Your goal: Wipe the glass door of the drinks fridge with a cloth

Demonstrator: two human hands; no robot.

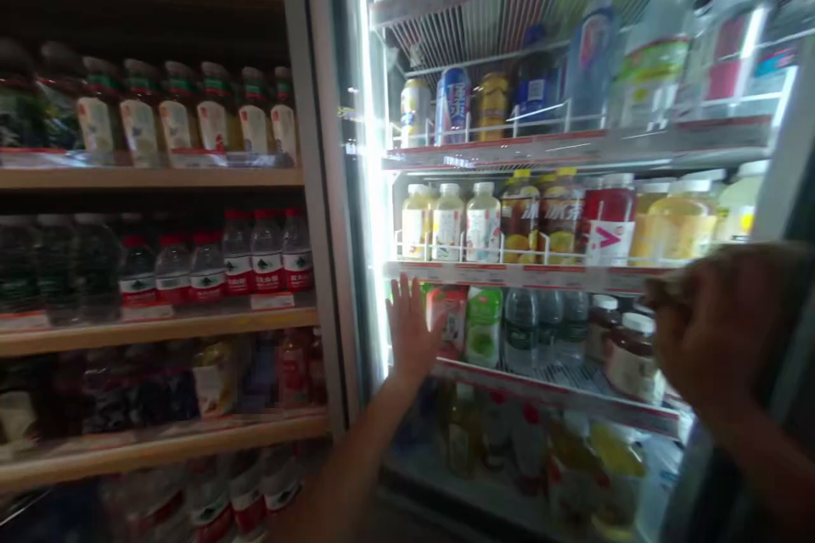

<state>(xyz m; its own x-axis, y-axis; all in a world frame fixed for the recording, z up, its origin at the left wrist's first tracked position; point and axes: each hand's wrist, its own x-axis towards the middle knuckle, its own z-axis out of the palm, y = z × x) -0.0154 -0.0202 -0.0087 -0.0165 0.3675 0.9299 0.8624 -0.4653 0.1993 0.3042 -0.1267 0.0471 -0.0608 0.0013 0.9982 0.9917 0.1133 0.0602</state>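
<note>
On the left, wooden shelves (159, 178) carry rows of red-labelled water bottles (267, 259) - none of them is near either hand.

At the lit fridge's left edge, the left hand (411, 331) is raised flat, fingers spread and upright, grasping nothing. It is level with the third rack (541, 390), and its fingertips are just beside a pink carton (451, 318). I cannot tell whether the palm presses on glass or is already inside the fridge. A green bottle (484, 327) stands touching the carton's right side, with clear bottles further along.

To handle the carton well, I judge the hand should turn and wrap round its near side. The row is packed tight, so a careless pull could tip the green bottle - lifting straight out towards the body looks safest.

Further right, brown jars (633, 356) stand on the same rack. The right hand (719, 331) is close to the camera and blurred, beside the door (789, 170). Its fingers seem curled, but whether they grip the door's edge cannot be told. The door looks best held steady during any lift.
</note>
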